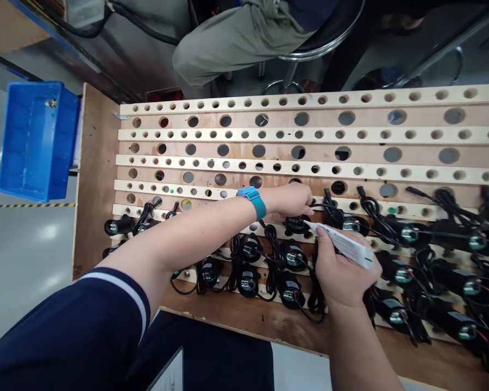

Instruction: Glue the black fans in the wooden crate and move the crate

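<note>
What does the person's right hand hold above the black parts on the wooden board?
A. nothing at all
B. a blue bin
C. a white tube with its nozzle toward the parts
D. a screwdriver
C: the right hand grips a white tube, and the tube's tip points at a black part that the left hand touches on the wooden board.

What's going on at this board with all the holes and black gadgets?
A person leans over a wooden board drilled with rows of holes, many filled with small black units trailing cables. The left hand, with a blue wristband, grips a black unit in its hole. The right hand holds a white tube, nozzle aimed at that unit. A blue bin sits beside the board.
</note>
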The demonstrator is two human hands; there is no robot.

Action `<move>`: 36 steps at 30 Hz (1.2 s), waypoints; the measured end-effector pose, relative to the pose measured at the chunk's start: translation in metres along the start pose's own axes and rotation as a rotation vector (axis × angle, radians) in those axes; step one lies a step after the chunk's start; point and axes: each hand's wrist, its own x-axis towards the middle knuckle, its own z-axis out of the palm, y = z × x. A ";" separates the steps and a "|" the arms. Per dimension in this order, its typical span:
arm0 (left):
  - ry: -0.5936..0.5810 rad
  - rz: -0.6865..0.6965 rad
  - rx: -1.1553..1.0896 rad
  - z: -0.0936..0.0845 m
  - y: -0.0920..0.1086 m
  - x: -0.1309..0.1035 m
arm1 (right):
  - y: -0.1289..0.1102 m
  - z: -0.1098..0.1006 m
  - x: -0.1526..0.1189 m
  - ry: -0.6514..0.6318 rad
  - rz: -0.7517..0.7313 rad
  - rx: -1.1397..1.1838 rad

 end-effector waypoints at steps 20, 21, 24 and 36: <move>-0.030 -0.112 -0.131 -0.006 0.004 -0.010 | 0.010 0.012 0.013 -0.100 -0.316 -0.241; -0.031 -0.115 -0.139 -0.005 0.004 -0.010 | 0.010 0.012 0.012 -0.099 -0.330 -0.252; -0.037 -0.117 -0.150 -0.005 0.003 -0.010 | 0.010 0.010 0.008 -0.103 -0.359 -0.267; -0.039 -0.102 -0.134 -0.007 0.005 -0.014 | -0.014 0.010 -0.003 -0.112 -0.082 -0.072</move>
